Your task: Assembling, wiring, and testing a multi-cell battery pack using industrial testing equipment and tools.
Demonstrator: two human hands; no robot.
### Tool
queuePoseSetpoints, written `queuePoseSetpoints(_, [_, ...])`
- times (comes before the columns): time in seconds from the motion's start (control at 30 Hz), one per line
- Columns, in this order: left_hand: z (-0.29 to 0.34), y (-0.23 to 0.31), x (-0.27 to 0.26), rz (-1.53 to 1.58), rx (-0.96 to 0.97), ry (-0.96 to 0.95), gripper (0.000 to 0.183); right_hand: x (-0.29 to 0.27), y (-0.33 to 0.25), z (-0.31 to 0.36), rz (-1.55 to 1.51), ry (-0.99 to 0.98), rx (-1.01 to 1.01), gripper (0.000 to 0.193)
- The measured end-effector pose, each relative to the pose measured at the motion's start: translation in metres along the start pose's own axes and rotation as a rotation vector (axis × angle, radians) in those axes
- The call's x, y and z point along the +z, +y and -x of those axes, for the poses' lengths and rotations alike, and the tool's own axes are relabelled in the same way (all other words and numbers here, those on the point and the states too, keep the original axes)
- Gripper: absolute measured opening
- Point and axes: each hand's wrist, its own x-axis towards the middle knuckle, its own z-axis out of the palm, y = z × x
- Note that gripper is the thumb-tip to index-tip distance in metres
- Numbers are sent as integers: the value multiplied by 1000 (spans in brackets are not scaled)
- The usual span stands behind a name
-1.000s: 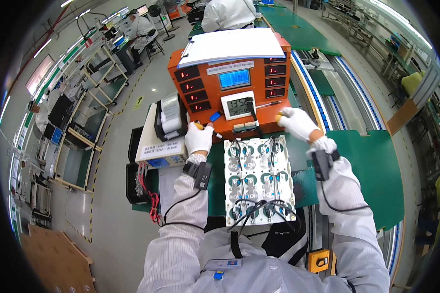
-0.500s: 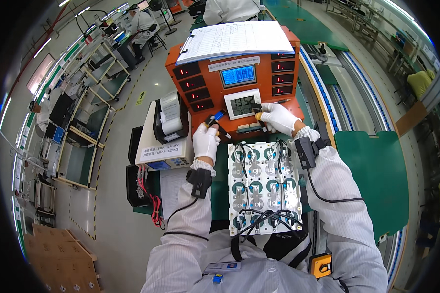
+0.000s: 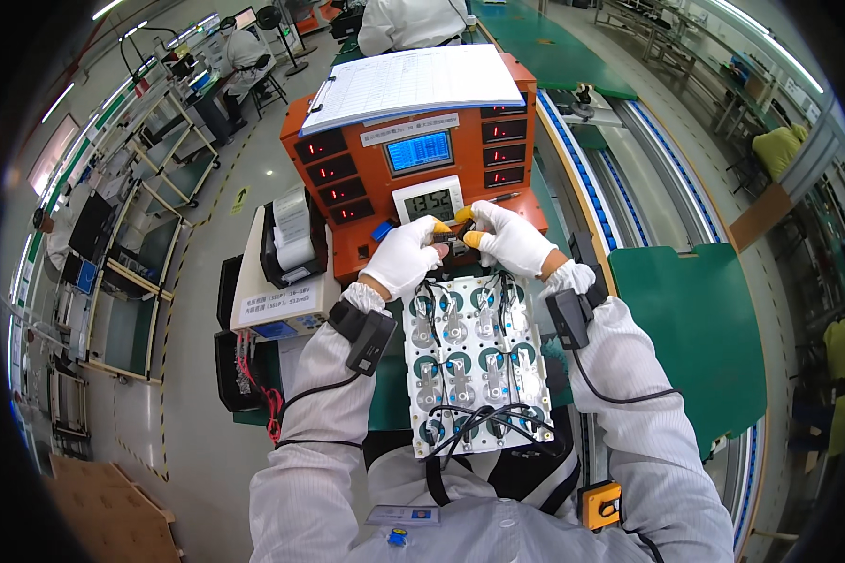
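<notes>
Bright lamps (image 3: 798,66) glow far past the right hand (image 3: 514,242); floor (image 3: 207,300) beyond the left hand (image 3: 402,260) shines; edges look bent.

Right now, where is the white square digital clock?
In the head view, the clock is at upper centre, at the front of the orange boxy cabinet, just below its blue rectangular screen and beyond the white-gloved left hand and right hand.

The left hand (image 3: 404,256), in a white glove with yellow fingertips, and the matching gloved right hand (image 3: 514,238) pinch small black connectors (image 3: 453,246) between them. Just nearer the body lies a white rectangular module with round cells and black wires (image 3: 479,371). Beyond the hands stand a white-framed digital clock (image 3: 428,200) and an orange box with red displays (image 3: 466,155).
</notes>
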Motion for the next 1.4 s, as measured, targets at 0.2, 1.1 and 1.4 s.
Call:
queuePoseSetpoints(0.2, [-14,-11,9,-281,92,47,23,5,18,-3,231,205,-220,20])
queuePoseSetpoints(1.1, [-38,-15,-1,-359,-210,189,24,-4,15,-43,1038,124,-526,11])
queuePoseSetpoints(1.4, [-42,-28,-1,-796,198,147,18,-12,10,-61,815,-173,-153,25])
